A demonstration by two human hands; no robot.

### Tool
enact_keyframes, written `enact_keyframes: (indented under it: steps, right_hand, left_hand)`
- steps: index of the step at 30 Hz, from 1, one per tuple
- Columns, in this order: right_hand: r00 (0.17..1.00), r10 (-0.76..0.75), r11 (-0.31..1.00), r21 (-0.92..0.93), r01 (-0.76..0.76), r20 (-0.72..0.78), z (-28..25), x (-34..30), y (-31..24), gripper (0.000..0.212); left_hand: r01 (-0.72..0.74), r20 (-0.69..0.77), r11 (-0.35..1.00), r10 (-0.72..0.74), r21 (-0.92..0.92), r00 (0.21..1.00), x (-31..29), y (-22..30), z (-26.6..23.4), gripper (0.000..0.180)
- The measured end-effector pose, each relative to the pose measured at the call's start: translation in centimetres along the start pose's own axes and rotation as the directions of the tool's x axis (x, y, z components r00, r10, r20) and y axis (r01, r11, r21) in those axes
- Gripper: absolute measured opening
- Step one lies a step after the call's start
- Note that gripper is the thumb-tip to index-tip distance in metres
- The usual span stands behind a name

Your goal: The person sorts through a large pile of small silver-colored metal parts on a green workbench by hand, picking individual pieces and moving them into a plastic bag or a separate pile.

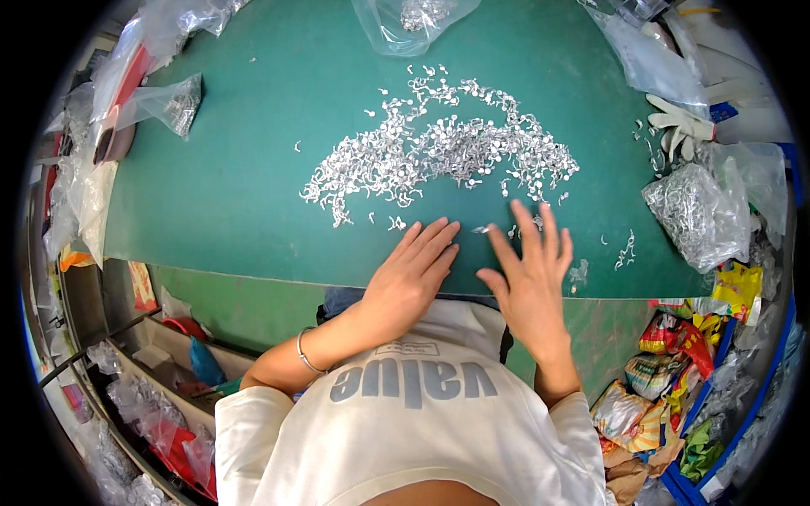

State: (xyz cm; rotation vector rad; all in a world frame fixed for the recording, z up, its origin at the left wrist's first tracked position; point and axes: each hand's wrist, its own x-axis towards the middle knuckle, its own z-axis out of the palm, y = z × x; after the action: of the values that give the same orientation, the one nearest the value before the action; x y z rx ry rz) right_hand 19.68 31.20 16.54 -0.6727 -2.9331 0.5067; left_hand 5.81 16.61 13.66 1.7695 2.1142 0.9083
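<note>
A wide, arched heap of small silvery metal pieces (pixel 363 169), many of them curved like little hooks, lies on the green tabletop (pixel 236 185). My left hand (pixel 407 274) rests at the table's near edge, fingers stretched out and lying flat below the heap. To its right, my right hand (pixel 533 270) is open with its fingers spread over the table. One loose metal piece (pixel 480 229) lies by the tip of my right index finger. A few other pieces show around the right fingertips, partly hidden by them. Neither hand visibly grips anything.
Clear bags of metal pieces stand at the right (pixel 696 215), the far edge (pixel 413 29) and the left (pixel 179 110). A white glove (pixel 682 125) lies at the right edge. Below are a bin of colourful wrappers (pixel 654 379) and a cardboard box (pixel 202 409).
</note>
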Motion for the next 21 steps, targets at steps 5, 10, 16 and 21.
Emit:
enact_keyframes:
  steps: [5,10,16,21]
  right_hand:
    - [0.989,-0.01,1.0,0.019,0.013,-0.148,0.2,1.5,1.4,0.044]
    - [0.987,0.032,0.998,-0.057,-0.041,-0.158,0.5,1.9,2.0,0.041]
    - [0.997,-0.053,0.998,0.041,0.051,0.05,-1.0,-0.3,0.3,0.044]
    - [0.983,-0.172,0.966,0.204,0.156,0.065,-0.5,0.2,-0.2,0.044]
  left_hand:
    - [-0.057,0.015,0.998,0.058,-0.016,0.998,0.9,0.5,0.4,0.041]
    - [-0.128,0.065,0.992,0.128,-0.012,0.99,0.3,0.4,0.4,0.04]
    - [-0.091,0.038,0.994,0.093,-0.057,0.995,-1.6,-0.2,-0.5,0.038]
    - [0.032,-0.151,0.995,-0.047,-0.096,0.987,-1.3,-0.1,-0.5,0.034]
